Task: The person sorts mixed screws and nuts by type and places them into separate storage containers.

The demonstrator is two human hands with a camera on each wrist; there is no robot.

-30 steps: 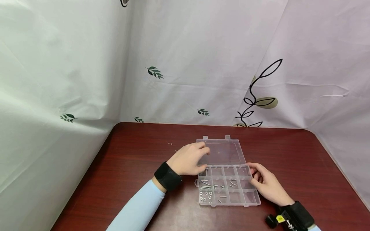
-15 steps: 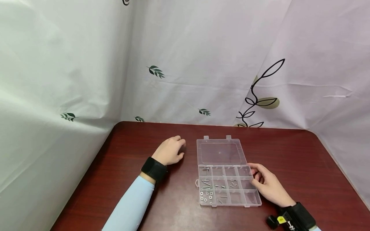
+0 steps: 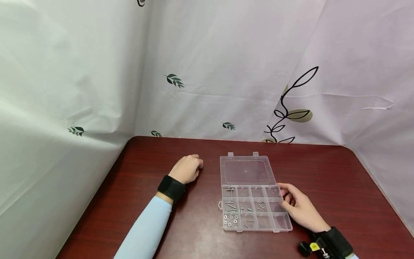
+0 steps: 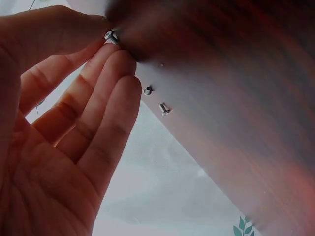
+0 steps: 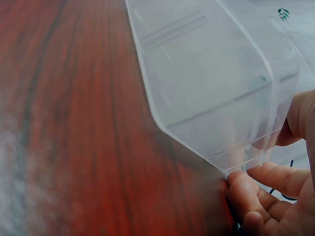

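In the left wrist view, a small silver screw point(image 4: 111, 38) stands between the thumb and index fingertips of my left hand point(image 3: 185, 169), which pinches it low over the table left of the box. Two more small screws, one nearer point(image 4: 147, 90) and one farther point(image 4: 164, 108), lie on the table beyond these fingers. A clear plastic compartment box point(image 3: 273, 225) lies with its lid point(image 3: 247, 172) folded back. Screws point(image 3: 230, 207) and white-looking rings point(image 3: 230, 221) sit in several compartments. My right hand point(image 3: 300, 209) holds the box's right side with bent fingers.
The dark red-brown wooden table point(image 3: 336, 180) carries the box right of centre. White cloth point(image 3: 207, 72) with leaf prints hangs behind the table and along its sides. Black bands point(image 3: 171, 188) circle both wrists.
My left hand has moved left from above the box to the table, and its fingers have closed together on a screw. The right hand has stayed at the box's side.
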